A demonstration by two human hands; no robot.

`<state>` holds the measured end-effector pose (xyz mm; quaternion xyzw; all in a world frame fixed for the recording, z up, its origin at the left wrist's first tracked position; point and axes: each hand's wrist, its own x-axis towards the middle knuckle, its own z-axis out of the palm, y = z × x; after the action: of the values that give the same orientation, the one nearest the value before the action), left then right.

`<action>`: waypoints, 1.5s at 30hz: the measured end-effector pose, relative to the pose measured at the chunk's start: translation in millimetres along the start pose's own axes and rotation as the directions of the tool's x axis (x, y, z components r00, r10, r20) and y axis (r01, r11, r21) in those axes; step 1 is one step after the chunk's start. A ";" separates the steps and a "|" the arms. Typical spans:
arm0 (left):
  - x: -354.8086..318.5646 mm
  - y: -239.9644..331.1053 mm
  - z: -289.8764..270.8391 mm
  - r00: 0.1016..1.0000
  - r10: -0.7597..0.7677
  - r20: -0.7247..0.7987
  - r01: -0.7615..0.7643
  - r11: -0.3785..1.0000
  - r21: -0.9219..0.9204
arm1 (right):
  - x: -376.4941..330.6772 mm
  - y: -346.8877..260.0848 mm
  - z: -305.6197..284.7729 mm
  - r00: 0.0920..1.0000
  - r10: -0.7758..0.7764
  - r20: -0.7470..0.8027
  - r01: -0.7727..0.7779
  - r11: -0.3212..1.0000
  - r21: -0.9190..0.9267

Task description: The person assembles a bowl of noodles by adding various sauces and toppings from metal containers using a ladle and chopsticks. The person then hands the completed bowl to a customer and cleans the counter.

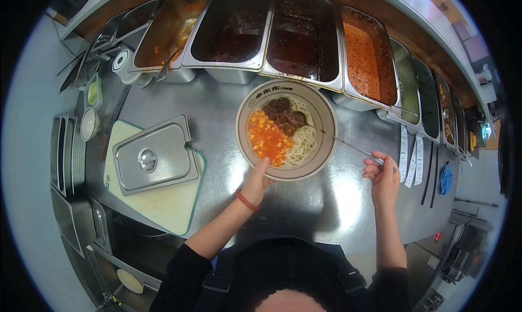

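Note:
A wide beige bowl (325,143) stands on the steel counter, held at its near rim by my left hand (255,182), thumb over the edge. Inside lie pale noodles (303,146), an orange tomato-and-egg topping (266,141) on the left and dark brown meat sauce (278,108) at the back. My right hand (384,176) is closed round the end of a long thin-handled ladle (352,147). The ladle's head dips into the bowl, resting at the brown sauce beside the noodles; sauce partly hides it.
Steel pans of dark sauce (296,51), orange-red sauce (363,56) and other foods line the back. A steel lid (157,154) lies on a green-edged cutting board (179,208) at left. Paper slips (411,160), chopsticks (429,173) and a blue cloth (446,179) lie at right.

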<state>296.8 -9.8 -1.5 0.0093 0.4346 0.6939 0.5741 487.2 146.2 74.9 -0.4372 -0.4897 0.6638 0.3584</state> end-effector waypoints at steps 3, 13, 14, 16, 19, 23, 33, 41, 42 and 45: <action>-0.4 0.5 0.2 1.000 -0.001 -0.004 0.001 1.000 0.008 | 3.2 2.1 -6.1 0.999 0.035 -0.017 -0.033 0.994 0.105; -0.5 0.1 0.1 1.000 0.005 0.002 -0.005 1.000 -0.001 | 3.2 -5.3 -9.1 0.998 -0.058 -0.020 0.060 0.996 0.065; -0.3 0.1 0.2 1.000 0.005 0.001 -0.005 1.000 -0.003 | 2.3 -6.0 -7.9 0.997 -0.069 -0.013 0.070 0.996 0.049; -0.2 0.2 0.3 1.000 0.003 -0.004 -0.003 1.000 -0.002 | 0.8 -7.1 -5.9 0.997 -0.077 -0.001 0.077 0.997 0.023; -0.2 0.1 -0.8 1.000 -0.004 -0.007 0.004 1.000 0.009 | 0.1 -9.2 -3.9 0.998 -0.069 0.010 0.068 0.997 0.035; 0.5 -1.6 -3.3 1.000 -0.008 -0.013 0.008 1.000 0.012 | 7.1 -20.4 -1.0 0.992 -0.117 0.050 0.107 0.979 0.171; 1.5 -0.9 -1.1 1.000 -0.007 -0.019 0.008 0.999 0.042 | 74.9 -42.4 57.9 0.676 -0.518 0.524 0.735 0.415 -0.537; 1.5 -2.5 -4.6 1.000 -0.015 -0.012 0.016 0.999 0.039 | 102.2 -29.9 80.3 0.580 -0.436 0.688 0.797 0.133 -0.589; 1.0 -3.0 -4.9 1.000 -0.017 -0.008 0.017 0.999 0.033 | 102.8 -29.3 80.4 0.588 -0.441 0.678 0.790 0.132 -0.599; 1.1 -1.7 -5.8 0.999 -0.033 -0.001 0.033 0.999 0.032 | 108.3 -32.0 84.9 0.611 -0.386 0.691 0.779 0.138 -0.612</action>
<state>294.8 -12.4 -6.6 0.0113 0.4457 0.6774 0.5851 370.6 224.0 92.6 -0.1860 -0.9457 0.1691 0.2060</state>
